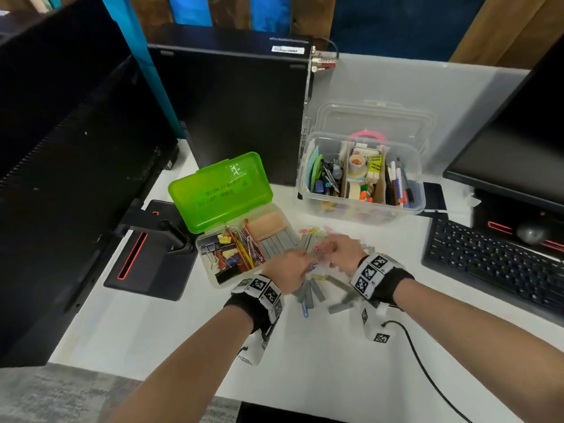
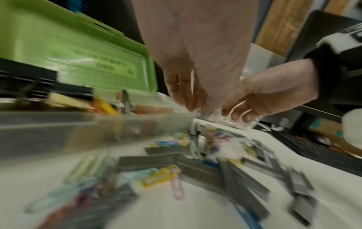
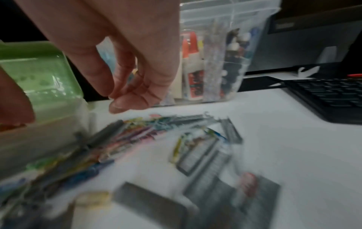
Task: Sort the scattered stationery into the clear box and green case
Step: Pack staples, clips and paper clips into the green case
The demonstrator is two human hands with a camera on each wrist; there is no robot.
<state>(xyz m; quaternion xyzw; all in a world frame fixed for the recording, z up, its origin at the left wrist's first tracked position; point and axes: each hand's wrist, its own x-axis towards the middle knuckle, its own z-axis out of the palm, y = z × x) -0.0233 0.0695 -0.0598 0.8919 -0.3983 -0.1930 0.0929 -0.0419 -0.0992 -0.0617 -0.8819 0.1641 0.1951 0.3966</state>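
Both hands, left hand [image 1: 288,267] and right hand [image 1: 341,254], pinch at coloured wire paper clips [image 2: 177,184] among flat grey staple strips [image 1: 314,291]; grip unclear, wrist views blurred.

White desk [image 1: 335,377], black monitors [image 1: 70,166] either side, blue wall [image 1: 390,22], wood panels [image 1: 494,25], perhaps grey carpet [image 1: 61,395]

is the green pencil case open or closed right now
Open. The green case has its lid tilted up and back, and the clips and staple strips in its clear tray show from above.
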